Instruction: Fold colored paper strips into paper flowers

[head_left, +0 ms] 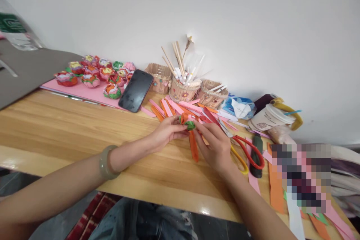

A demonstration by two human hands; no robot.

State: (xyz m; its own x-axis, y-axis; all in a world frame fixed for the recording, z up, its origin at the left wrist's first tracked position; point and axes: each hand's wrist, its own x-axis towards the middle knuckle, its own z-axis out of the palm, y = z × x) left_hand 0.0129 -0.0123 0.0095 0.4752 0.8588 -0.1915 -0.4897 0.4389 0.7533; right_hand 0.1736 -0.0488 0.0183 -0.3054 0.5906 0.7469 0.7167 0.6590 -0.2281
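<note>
A small crepe-paper flower [186, 122] in orange, green and pink is held above the wooden table by both hands. My left hand [171, 132] grips its left side between thumb and fingers. From the right, my right hand [214, 140] pinches the green edge, its fingertips partly hidden behind the flower. Below it hangs or lies an orange strip [193, 148]; I cannot tell whether the two are joined. Behind my hands lie loose pink, orange and red paper strips [171, 108]. Scissors [247, 152] with red handles rest beside my right hand, near a yellow handle [239, 160].
Several finished paper flowers [90, 80] sit on pink sheets [73, 90] at the left, beside a phone [135, 90]. Decorated baskets [184, 90], one with sticks and pens, line the wall. Tissues [239, 105], a tipped cup [270, 118] and a dark-handled tool [256, 157] are at the right.
</note>
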